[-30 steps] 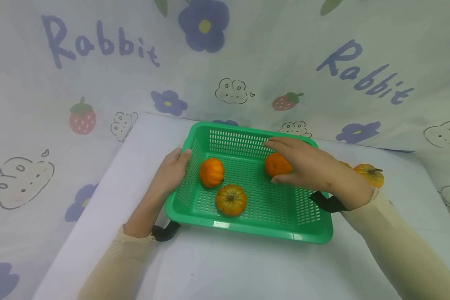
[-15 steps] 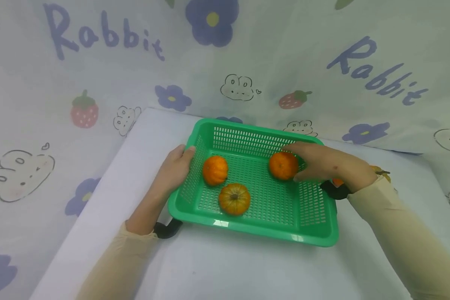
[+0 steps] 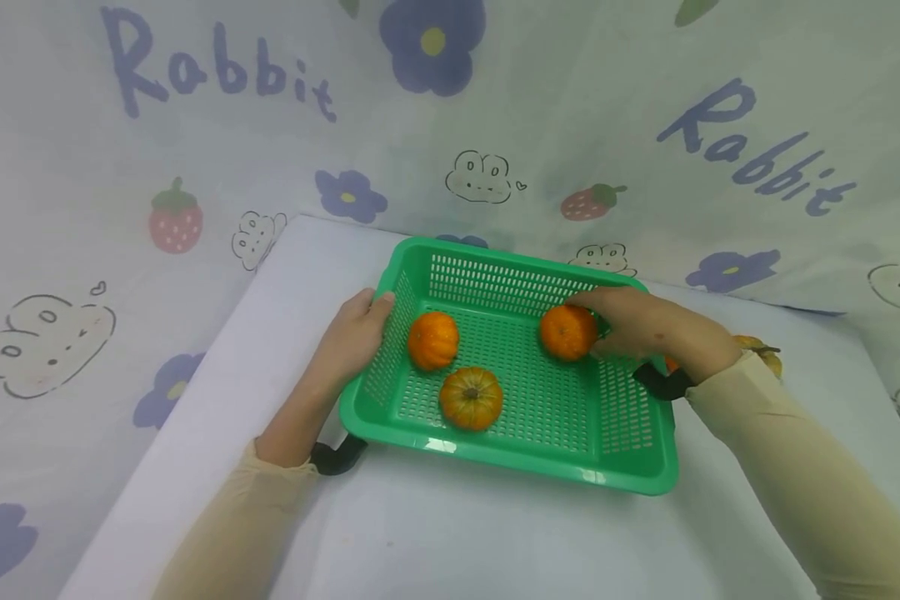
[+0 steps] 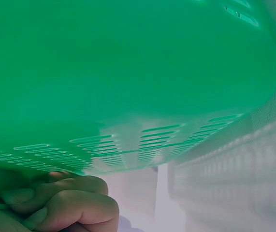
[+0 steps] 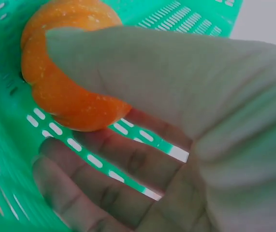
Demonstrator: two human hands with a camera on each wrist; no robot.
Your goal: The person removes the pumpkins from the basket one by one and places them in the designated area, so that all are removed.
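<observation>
My left hand (image 3: 352, 337) grips the left rim of a green plastic basket (image 3: 510, 463); its curled fingers (image 4: 82, 205) show below the basket's slotted wall in the left wrist view. Inside, at the right, my right hand (image 3: 633, 323) holds a small orange pumpkin (image 3: 567, 333). The right wrist view shows the thumb (image 5: 113, 63) across the pumpkin's side, with the fingers bent along the other side. Another orange pumpkin (image 3: 432, 341) sits at the basket's left, and a yellow-orange pumpkin (image 3: 471, 398) with its stem up lies nearer the front.
Beyond the basket's right side, more pumpkins (image 3: 765, 353) lie on the white table (image 3: 420, 533), partly hidden by my right wrist. A patterned cloth (image 3: 540, 100) with rabbits and flowers hangs behind the table.
My right hand was spread over the right-hand pumpkin; it has shifted right and come down around that pumpkin's far right side. The left hand has kept its grip on the basket.
</observation>
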